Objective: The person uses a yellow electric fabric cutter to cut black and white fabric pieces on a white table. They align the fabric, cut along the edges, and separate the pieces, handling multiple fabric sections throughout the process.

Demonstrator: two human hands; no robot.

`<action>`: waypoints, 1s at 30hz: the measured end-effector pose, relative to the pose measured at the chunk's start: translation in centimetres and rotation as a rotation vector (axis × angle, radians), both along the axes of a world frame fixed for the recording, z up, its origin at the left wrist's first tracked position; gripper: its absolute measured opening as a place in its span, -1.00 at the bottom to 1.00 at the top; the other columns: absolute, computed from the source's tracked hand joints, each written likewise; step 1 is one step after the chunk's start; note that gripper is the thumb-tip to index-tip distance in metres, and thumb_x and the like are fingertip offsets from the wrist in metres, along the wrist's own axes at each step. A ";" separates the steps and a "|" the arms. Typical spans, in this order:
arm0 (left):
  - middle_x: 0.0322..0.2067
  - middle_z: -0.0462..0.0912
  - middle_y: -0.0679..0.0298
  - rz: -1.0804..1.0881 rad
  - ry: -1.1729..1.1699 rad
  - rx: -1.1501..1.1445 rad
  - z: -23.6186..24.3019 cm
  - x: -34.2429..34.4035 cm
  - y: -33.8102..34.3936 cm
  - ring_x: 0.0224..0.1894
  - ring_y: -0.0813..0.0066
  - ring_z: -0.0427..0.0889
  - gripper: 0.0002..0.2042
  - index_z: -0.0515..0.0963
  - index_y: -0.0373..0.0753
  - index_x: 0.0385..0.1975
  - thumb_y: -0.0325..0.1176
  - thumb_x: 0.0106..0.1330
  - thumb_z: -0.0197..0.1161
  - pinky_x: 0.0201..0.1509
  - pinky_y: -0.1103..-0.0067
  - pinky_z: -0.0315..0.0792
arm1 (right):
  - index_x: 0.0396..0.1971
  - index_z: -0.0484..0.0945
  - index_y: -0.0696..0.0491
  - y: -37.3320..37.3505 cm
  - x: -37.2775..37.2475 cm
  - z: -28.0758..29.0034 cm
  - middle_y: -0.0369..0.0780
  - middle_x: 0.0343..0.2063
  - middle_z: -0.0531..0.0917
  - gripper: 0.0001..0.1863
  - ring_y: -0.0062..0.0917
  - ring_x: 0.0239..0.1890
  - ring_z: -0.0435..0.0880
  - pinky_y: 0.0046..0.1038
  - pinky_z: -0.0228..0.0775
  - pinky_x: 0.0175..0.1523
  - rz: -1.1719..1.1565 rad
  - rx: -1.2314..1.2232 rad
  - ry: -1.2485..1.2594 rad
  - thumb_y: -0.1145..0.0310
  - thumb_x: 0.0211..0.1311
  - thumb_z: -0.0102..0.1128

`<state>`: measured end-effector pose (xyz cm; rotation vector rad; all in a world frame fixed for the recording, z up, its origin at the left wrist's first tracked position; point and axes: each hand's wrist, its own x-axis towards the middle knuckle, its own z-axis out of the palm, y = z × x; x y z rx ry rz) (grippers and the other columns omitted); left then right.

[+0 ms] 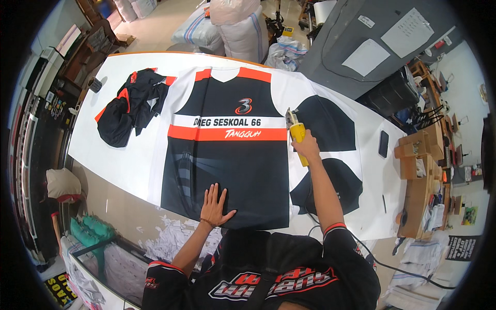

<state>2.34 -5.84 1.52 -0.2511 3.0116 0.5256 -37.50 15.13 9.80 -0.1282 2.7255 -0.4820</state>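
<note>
A printed shirt panel [232, 165], black with orange and white bands, lies flat on the white table [119, 170]. My left hand [216, 206] rests on its lower part, fingers spread. In my right hand [309, 146] is a yellow electric fabric cutter [297, 133], its metal head at the panel's right edge, level with the white band. White fabric surrounds the panel. Two black sleeve pieces [326, 124] lie printed on the cloth to the right of the cutter. A dark cord runs from the cutter along my right forearm.
Crumpled black and orange cut pieces [137, 106] lie at the table's left, near a dark cup [94, 84]. A phone [383, 144] lies on the right, with cardboard boxes [416, 155] beyond. White scraps [178, 235] cover the floor by the near edge. Stuffed sacks [243, 36] stand behind the table.
</note>
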 end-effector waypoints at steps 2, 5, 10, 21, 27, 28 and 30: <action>0.52 -0.12 -0.20 0.004 0.021 0.016 0.0 -0.1 0.0 0.57 -0.16 -0.17 -0.05 0.05 -0.21 0.52 0.30 0.28 0.17 0.59 0.03 -0.23 | 0.11 0.34 0.08 -0.6 -0.7 0.4 0.10 -0.05 0.67 -0.29 0.04 0.03 0.68 -0.03 0.53 0.11 -0.006 0.007 -0.001 0.06 0.01 0.40; 0.52 -0.12 -0.21 0.012 0.015 0.028 0.4 -0.2 0.0 0.57 -0.17 -0.17 -0.05 0.06 -0.21 0.52 0.29 0.28 0.19 0.58 0.03 -0.23 | 0.13 0.35 0.09 -1.0 -1.6 0.7 0.11 -0.04 0.66 -0.30 0.05 0.04 0.67 -0.05 0.52 0.13 -0.001 0.013 -0.006 0.03 0.06 0.37; 0.50 -0.05 -0.22 0.015 0.031 -0.003 0.3 -0.3 0.0 0.56 -0.17 -0.10 -0.07 0.14 -0.22 0.49 0.31 0.26 0.18 0.58 0.05 -0.20 | 0.19 0.34 0.08 -0.1 -3.5 1.3 0.14 0.00 0.64 -0.25 0.04 0.06 0.66 -0.08 0.52 0.14 0.086 0.003 -0.050 0.05 0.03 0.37; 0.51 -0.05 -0.20 0.015 -0.027 -0.007 0.8 -0.4 0.0 0.57 -0.13 -0.12 -0.07 0.13 -0.19 0.50 0.32 0.26 0.16 0.60 0.09 -0.22 | 0.29 0.31 0.00 1.7 -6.0 1.8 0.09 -0.04 0.67 -0.14 0.02 0.03 0.68 -0.07 0.53 0.14 0.284 0.094 0.011 0.08 -0.09 0.40; 0.50 -0.05 -0.20 0.016 -0.025 -0.004 0.7 -0.4 0.0 0.57 -0.13 -0.10 -0.07 0.13 -0.17 0.50 0.33 0.26 0.16 0.60 0.08 -0.21 | 0.26 0.32 0.01 1.6 -6.4 1.8 0.09 -0.05 0.67 -0.16 0.04 0.01 0.68 -0.06 0.54 0.11 0.313 0.097 0.010 0.08 -0.08 0.40; 0.50 -0.04 -0.20 0.016 -0.031 -0.005 0.7 -0.4 0.0 0.57 -0.13 -0.10 -0.07 0.13 -0.18 0.50 0.33 0.26 0.16 0.59 0.08 -0.21 | 0.25 0.32 0.01 1.5 -6.3 1.9 0.09 -0.06 0.67 -0.17 0.04 0.00 0.68 -0.06 0.54 0.11 0.313 0.106 0.018 0.08 -0.08 0.40; 0.50 -0.04 -0.20 0.014 -0.037 -0.006 0.8 -0.5 -0.1 0.57 -0.13 -0.10 -0.07 0.14 -0.18 0.50 0.33 0.26 0.16 0.59 0.07 -0.20 | 0.26 0.32 0.01 1.4 -6.5 1.9 0.09 -0.07 0.68 -0.16 0.04 0.00 0.69 -0.05 0.54 0.10 0.316 0.100 0.019 0.07 -0.08 0.39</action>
